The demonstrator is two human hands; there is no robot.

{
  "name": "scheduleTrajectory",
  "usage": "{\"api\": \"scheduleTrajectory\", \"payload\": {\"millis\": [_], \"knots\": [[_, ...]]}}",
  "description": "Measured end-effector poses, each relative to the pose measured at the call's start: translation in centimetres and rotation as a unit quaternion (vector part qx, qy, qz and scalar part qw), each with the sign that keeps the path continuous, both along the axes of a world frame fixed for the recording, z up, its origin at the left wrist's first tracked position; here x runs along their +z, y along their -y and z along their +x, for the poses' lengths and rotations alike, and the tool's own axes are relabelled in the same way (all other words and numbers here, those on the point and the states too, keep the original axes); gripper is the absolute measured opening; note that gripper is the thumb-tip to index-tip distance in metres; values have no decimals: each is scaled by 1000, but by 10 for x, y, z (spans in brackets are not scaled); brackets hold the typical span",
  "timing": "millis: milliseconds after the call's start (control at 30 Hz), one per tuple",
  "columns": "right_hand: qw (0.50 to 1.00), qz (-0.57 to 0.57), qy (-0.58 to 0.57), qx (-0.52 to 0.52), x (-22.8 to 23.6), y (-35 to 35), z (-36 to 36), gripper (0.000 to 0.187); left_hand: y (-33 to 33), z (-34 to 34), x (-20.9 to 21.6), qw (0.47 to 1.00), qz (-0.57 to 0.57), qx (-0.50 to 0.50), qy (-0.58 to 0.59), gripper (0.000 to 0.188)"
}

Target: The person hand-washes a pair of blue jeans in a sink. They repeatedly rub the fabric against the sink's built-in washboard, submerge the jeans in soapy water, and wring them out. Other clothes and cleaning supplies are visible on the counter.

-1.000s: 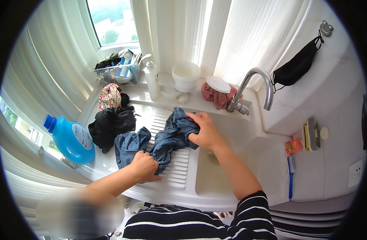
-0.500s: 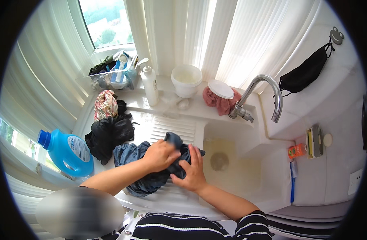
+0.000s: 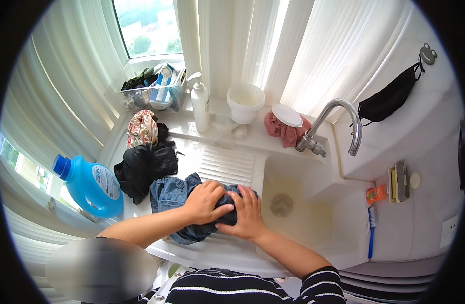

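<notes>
A blue denim garment (image 3: pixel 167 197) lies bunched on the ribbed washboard (image 3: pixel 226 163) to the left of the sink basin. My left hand (image 3: pixel 206 203) curls over its middle, thumb pointing right. Beside it my right hand (image 3: pixel 247 213) grips the darker, bundled right end, its fingers bent over the top and the thumb beneath. Both hands nearly meet on the cloth, whose folds under the palms are hidden. Against the garment's far left side rests a heap of black cloth (image 3: pixel 144 167), with a flowered cloth (image 3: pixel 141 129) behind it.
Left stands a blue detergent jug (image 3: pixel 98 190). Along the back are a clear bin (image 3: pixel 154 96), a white pump bottle (image 3: pixel 200 106), a white tub (image 3: pixel 245 104) and a pink cloth (image 3: pixel 285 130) under a lid. A tap (image 3: pixel 339 104) arches over the basin (image 3: pixel 313 223). A blue brush (image 3: pixel 372 230) lies right.
My left hand has let down the fold of denim it was lifting and now presses over the garment. The right hand stays on the right end. The whole view has shifted slightly.
</notes>
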State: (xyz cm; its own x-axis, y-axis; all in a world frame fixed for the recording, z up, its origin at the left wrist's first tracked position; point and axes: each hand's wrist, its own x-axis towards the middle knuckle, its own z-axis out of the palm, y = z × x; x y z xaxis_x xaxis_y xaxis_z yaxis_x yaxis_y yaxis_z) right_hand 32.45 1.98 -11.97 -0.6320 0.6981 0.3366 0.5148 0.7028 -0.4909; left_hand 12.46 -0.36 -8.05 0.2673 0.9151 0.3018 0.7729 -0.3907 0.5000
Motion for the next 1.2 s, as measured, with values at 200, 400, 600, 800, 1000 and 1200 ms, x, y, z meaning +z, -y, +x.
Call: {"api": "scheduleTrajectory", "payload": {"millis": [200, 400, 600, 800, 1000, 1200], "knots": [[997, 13, -70, 3, -11, -69, -27, 62, -57, 14, -26, 979, 28, 200, -19, 35], [990, -144, 4, 7, -15, -65, -7, 86, -58, 7, -11, 963, -235, 126, 28, 56], [990, 102, -94, 18, -38, 2, 5, 79, 14, 25, -2, 994, 52, -9, -101, 41], [980, -137, 2, -147, -10, -115, -34, 65, -113, 23, -55, 939, -16, 338, -63, 39], [998, -23, -47, 20, -10, 6, 9, 79, 20, 6, -5, 999, -44, -8, -21, 49], [997, -21, -64, -34, -25, -80, -42, 49, -56, 12, -28, 971, -1, 225, -76, 39]]}}
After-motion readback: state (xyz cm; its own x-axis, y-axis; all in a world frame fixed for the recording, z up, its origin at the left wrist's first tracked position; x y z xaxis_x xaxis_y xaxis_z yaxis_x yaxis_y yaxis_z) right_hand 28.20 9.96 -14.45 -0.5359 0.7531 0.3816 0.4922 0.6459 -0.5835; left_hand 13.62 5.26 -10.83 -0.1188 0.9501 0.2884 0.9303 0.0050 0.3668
